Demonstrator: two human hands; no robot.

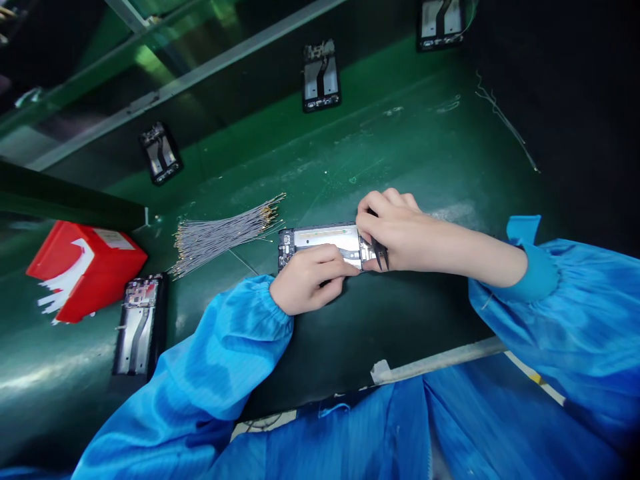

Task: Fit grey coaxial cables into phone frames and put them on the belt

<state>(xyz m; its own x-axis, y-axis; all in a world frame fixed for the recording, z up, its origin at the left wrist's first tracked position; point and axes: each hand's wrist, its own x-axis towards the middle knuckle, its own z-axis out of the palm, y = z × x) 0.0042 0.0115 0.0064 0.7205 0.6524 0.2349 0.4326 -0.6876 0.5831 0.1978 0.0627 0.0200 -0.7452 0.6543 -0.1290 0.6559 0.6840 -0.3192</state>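
Note:
An opened phone [327, 237] lies lengthwise on the green work surface, its silvery inside and dark ribbon cable showing. My left hand [315, 277] lies across its near side, fingers curled, with the index fingertip pressing at the lower edge. Over the phone's right end is my right hand [393, 223], closed around black tweezers [380, 255] whose tips point down toward me. My right hand's fingers cover part of that end, so whatever sits under them is hidden. Just left of the phone is a bundle of thin grey cables [220, 237] with gold-coloured ends.
A red box [103, 267] with white strips stands at the left, near another opened phone [137, 327]. Further opened phones lie along the back: one at left [161, 153], one in the middle [321, 77], one at right [441, 23]. Loose thin wires [510, 127] lie at far right.

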